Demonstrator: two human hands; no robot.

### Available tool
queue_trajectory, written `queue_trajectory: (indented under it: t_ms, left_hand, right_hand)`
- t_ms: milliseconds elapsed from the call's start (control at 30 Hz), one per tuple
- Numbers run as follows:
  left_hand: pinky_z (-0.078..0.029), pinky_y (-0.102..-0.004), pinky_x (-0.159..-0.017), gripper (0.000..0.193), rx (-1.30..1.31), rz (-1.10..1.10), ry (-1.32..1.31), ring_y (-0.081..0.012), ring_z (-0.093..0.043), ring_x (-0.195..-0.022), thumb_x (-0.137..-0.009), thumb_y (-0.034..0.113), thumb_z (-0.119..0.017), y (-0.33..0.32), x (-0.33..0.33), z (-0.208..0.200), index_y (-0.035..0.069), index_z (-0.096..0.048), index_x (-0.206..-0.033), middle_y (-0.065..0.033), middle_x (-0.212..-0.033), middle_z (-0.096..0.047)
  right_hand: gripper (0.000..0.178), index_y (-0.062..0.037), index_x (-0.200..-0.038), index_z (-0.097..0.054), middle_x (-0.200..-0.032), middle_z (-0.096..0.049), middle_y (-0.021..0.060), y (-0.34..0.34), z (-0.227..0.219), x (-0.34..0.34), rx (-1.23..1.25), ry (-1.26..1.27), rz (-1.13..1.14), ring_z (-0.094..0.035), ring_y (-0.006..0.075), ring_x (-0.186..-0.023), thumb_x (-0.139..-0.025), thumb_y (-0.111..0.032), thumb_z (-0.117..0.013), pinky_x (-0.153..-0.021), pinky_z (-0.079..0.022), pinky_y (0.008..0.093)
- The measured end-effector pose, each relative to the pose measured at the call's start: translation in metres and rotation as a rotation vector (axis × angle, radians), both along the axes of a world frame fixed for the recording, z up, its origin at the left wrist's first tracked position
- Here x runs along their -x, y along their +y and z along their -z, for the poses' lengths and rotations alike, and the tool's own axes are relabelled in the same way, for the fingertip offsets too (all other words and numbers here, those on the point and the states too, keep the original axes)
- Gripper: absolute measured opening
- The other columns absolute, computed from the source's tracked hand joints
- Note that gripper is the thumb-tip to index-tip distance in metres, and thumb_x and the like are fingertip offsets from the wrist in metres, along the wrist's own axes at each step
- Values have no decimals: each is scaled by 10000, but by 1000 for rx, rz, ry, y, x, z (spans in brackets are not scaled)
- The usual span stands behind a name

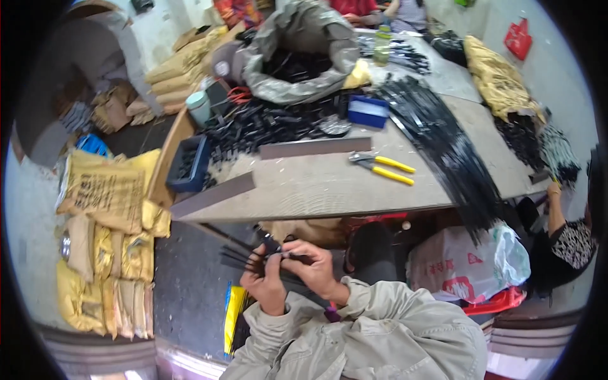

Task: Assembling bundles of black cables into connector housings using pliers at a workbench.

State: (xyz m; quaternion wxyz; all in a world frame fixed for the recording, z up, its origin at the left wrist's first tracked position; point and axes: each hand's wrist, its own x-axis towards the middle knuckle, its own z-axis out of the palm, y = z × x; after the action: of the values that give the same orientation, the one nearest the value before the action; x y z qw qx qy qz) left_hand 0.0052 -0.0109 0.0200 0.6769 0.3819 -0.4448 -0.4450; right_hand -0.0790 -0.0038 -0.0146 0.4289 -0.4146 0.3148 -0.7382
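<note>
My left hand point(266, 285) is closed around several thin black strips point(234, 254), whose ends fan out to its left. Close against it, my right hand point(316, 269) pinches a small dark piece point(300, 258); its exact kind is too small to make out. Both hands are in front of the table's near edge, above my lap. On the worktable point(304, 190) beyond them lie yellow-handled pliers point(383, 170) and a long bundle of black strips point(443, 145) hanging over the edge. A heap of small black parts point(253, 123) spreads behind two flat metal bars point(316, 147).
A blue bin point(189, 163) stands at the table's left, and a small blue box point(368, 111) further back. A big grey sack point(259, 69) holds black parts. Yellow sacks point(104, 190) are piled left. A plastic bag point(443, 259) sits right, near another person's arm point(555, 209).
</note>
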Motion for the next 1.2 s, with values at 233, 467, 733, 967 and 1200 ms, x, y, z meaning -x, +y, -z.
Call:
queue_trajectory:
  t_ms: [233, 467, 733, 967, 1200]
  left_hand:
    - [-462, -260, -765, 234, 9, 5, -29, -150, -584, -828, -839, 12, -536, 1, -13, 18, -69, -542, -1059, -115, -948, -611]
    - [-460, -264, -769, 251, 16, -22, -20, -160, -580, -839, -871, 37, -517, 2, -12, 16, -85, -518, -1090, -121, -972, -599]
    - [-421, -239, -785, 295, 58, -61, -175, -142, -559, -868, -770, -2, -639, 12, -2, 14, -82, -533, -1033, -76, -942, -574]
    - [-457, -236, -736, 194, -31, -33, -67, -124, -584, -798, -820, -23, -556, 15, 8, -4, -51, -568, -1012, -78, -892, -628]
    - [-466, -238, -711, 139, -73, 82, 71, -131, -586, -744, -776, -48, -562, 8, 6, -10, -32, -576, -914, -80, -832, -634]
  right_hand:
    - [105, 35, -699, -558, -687, -539, 34, -3, -21, 7, -82, 367, 62, -501, 104, -663, -678, 34, -660, -573, -398, 229]
    - [114, 41, -746, -597, -683, -559, 14, -14, -9, 4, -121, 216, -130, -473, 62, -644, -699, -17, -683, -580, -385, 210]
    - [99, 7, -695, -513, -715, -510, -10, -8, -2, 7, -171, 236, -138, -462, 64, -717, -732, -3, -605, -652, -393, 216]
    - [168, 2, -849, -536, -859, -583, 10, 5, -9, 7, -146, 79, -106, -505, 41, -815, -756, -16, -676, -709, -430, 196]
    - [154, 0, -847, -556, -905, -601, 43, 3, -5, 17, -128, -16, -142, -522, 65, -823, -749, 3, -675, -736, -434, 217]
